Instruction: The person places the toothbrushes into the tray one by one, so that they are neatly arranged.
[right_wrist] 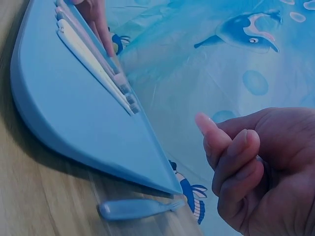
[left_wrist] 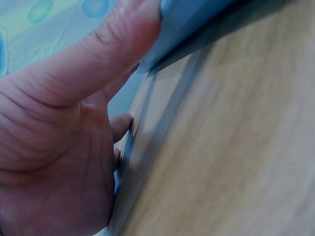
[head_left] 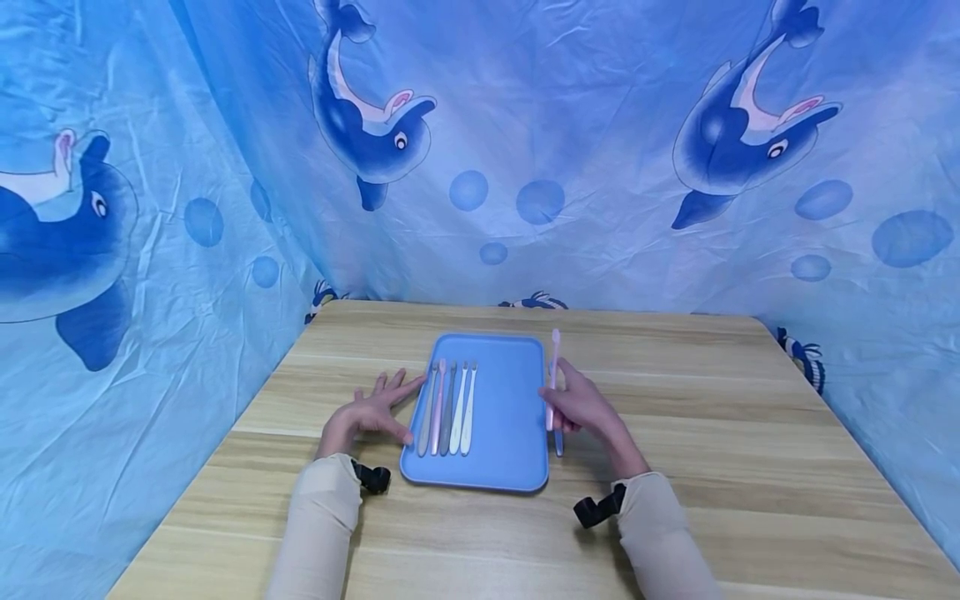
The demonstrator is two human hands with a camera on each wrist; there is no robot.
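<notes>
My right hand (head_left: 583, 405) pinches a pink toothbrush (head_left: 555, 340) upright just off the right edge of a blue tray (head_left: 510, 417). In the right wrist view only the pink handle's end (right_wrist: 202, 123) pokes out of the curled fingers. Below that hand a blue toothbrush (right_wrist: 130, 209) lies on the table beside the tray. Fingers spread, my left hand (head_left: 369, 412) touches the tray's left edge with thumb and forefinger. Several toothbrushes lie side by side in the tray's left half: a grey one (head_left: 426, 421), a pink one (head_left: 437, 417), a dark grey one (head_left: 447, 417) and white ones (head_left: 468, 417).
The tray stands on a wood-grain table (head_left: 675, 400). A blue curtain (head_left: 600, 125) with dolphins on it hangs behind the table and along both sides.
</notes>
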